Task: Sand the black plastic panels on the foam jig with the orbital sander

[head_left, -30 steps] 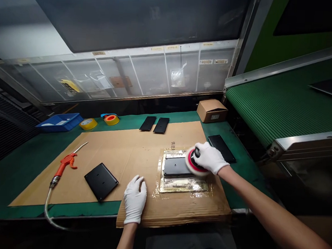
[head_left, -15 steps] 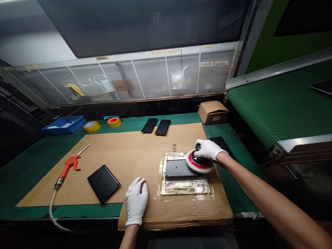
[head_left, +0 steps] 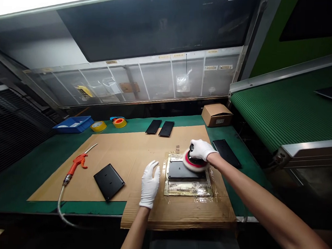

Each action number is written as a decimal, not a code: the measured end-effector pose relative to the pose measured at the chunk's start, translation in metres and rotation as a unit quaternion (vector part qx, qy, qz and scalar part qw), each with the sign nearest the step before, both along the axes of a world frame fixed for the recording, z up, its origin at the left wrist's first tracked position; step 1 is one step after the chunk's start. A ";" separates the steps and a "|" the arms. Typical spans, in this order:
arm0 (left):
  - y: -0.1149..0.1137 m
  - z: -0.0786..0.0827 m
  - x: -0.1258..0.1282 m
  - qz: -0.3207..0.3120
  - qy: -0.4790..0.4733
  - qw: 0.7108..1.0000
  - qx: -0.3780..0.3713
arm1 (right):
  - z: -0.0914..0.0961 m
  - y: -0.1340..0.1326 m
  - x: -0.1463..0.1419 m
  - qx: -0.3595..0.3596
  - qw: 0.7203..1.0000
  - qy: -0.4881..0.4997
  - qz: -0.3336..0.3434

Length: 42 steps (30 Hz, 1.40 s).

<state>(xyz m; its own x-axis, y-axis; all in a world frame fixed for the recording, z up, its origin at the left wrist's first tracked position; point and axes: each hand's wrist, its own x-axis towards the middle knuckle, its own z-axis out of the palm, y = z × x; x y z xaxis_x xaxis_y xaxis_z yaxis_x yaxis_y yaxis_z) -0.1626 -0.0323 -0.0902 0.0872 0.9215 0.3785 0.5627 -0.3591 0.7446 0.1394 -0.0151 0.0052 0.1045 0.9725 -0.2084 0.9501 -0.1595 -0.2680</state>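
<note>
Biggest change from the earlier frames: the left hand [head_left: 150, 184] shifted up and toward the right hand, no longer flat and low on the cardboard sheet [head_left: 178, 214]. Now fingers spread apart, palm empty, just left of the foil sheet [head_left: 189, 190].

Right hand [head_left: 203, 150] clamped on the top knob of an orbital polisher [head_left: 194, 161] with a red backing pad and white buffing bonnet. Polisher slid a little leftward since those frames, directly under the right hand, bonnet face down on the right part of a long black plate [head_left: 181, 170].

Plate flat on the foil sheet, just below and left of the right hand, its long axis running crosswise, roughly parallel to the desk's [head_left: 252, 173] near edge. Foil sheet with a wet-looking sheen, on the cardboard beneath both hands.

Right of the right hand, another long black plate [head_left: 226, 153] on the green desk surface. Well left of the left hand, a square black plate [head_left: 108, 182] and an orange air blow gun [head_left: 77, 163] with its hose, both on the cardboard. Far ahead of both hands, two narrow black plates [head_left: 153, 127] [head_left: 166, 128], a blue tray [head_left: 73, 124], two tape rolls [head_left: 98, 126] [head_left: 119, 122] and a cardboard box [head_left: 216, 115]. Beyond the right hand, a green conveyor belt [head_left: 283, 108].
</note>
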 end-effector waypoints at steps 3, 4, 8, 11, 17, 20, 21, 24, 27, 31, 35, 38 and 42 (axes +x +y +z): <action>0.006 -0.005 0.006 0.022 -0.030 0.999 -0.026 | -0.001 -0.002 0.004 -0.003 1.000 0.006 0.006; 0.006 -0.011 0.003 0.037 -0.035 0.998 -0.039 | -0.001 -0.001 0.004 -0.003 1.000 0.007 0.007; -0.007 -0.032 -0.022 0.073 -0.034 0.995 -0.063 | -0.001 0.009 -0.001 -0.006 1.000 0.016 0.019; -0.018 -0.041 -0.039 0.085 0.000 0.995 -0.049 | -0.001 0.018 -0.011 -0.007 0.999 0.026 0.036; -0.027 -0.050 -0.053 0.094 0.052 0.994 0.002 | -0.002 0.030 -0.036 -0.001 0.997 0.037 0.068; -0.028 -0.052 -0.053 0.092 0.059 0.994 0.012 | -0.002 0.031 -0.044 0.001 0.996 0.036 0.076; -0.028 -0.053 -0.052 0.092 0.060 0.994 0.013 | -0.002 0.032 -0.045 0.001 0.996 0.035 0.078; -0.028 -0.052 -0.052 0.093 0.061 0.994 0.012 | 0.000 0.031 -0.048 0.000 0.996 0.036 0.085; -0.028 -0.051 -0.052 0.096 0.063 0.993 0.012 | 0.003 0.030 -0.049 0.000 0.995 0.036 0.089; -0.028 -0.051 -0.051 0.095 0.063 0.993 0.016 | 0.005 0.029 -0.051 0.005 0.995 0.032 0.093; -0.028 -0.051 -0.051 0.092 0.062 0.994 0.017 | 0.005 0.023 -0.055 0.018 0.994 0.027 0.101; -0.028 -0.052 -0.051 0.092 0.061 0.994 0.018 | 0.006 0.018 -0.057 0.026 0.994 0.023 0.104; -0.028 -0.051 -0.051 0.090 0.063 0.994 0.019 | 0.007 0.014 -0.062 0.021 0.994 0.017 0.102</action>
